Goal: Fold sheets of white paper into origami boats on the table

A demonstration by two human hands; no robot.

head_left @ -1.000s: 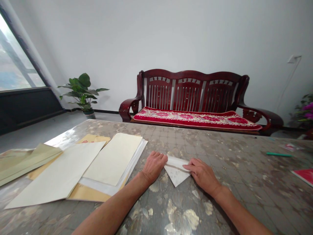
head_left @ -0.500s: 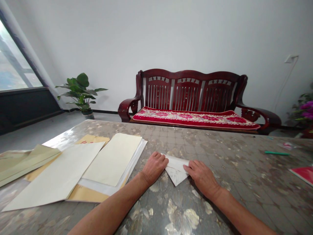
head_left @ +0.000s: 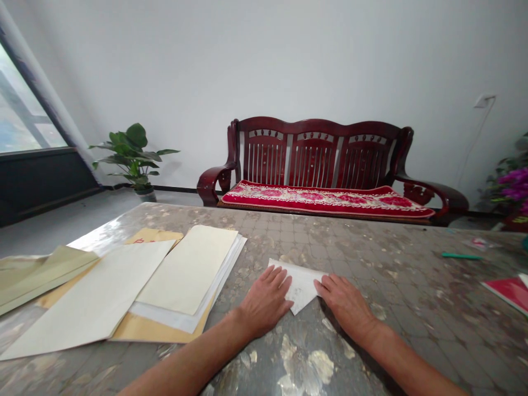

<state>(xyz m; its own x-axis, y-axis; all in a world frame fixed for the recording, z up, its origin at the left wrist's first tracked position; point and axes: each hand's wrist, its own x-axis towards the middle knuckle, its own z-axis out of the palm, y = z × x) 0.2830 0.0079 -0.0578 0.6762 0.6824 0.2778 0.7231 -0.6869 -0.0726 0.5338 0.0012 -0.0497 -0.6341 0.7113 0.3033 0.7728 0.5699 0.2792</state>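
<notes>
A small white folded paper (head_left: 300, 284), triangular with its point toward me, lies on the patterned table (head_left: 396, 297). My left hand (head_left: 266, 300) rests flat on its left part, fingers stretched out and slightly spread. My right hand (head_left: 345, 302) lies flat on its right edge, fingers straight and together. Neither hand grips anything; both press the paper against the table.
A stack of cream and white sheets (head_left: 190, 269) over a tan envelope (head_left: 144, 327) lies to the left, with a greenish folder (head_left: 37, 272) further left. A green pen (head_left: 461, 256) and a red booklet (head_left: 509, 290) lie at right. A wooden bench (head_left: 325, 165) stands beyond.
Both hands have flattened and slid toward me over the folded paper; the left fingers, curled before, are now stretched out. The paper's raised flap now lies flat.
</notes>
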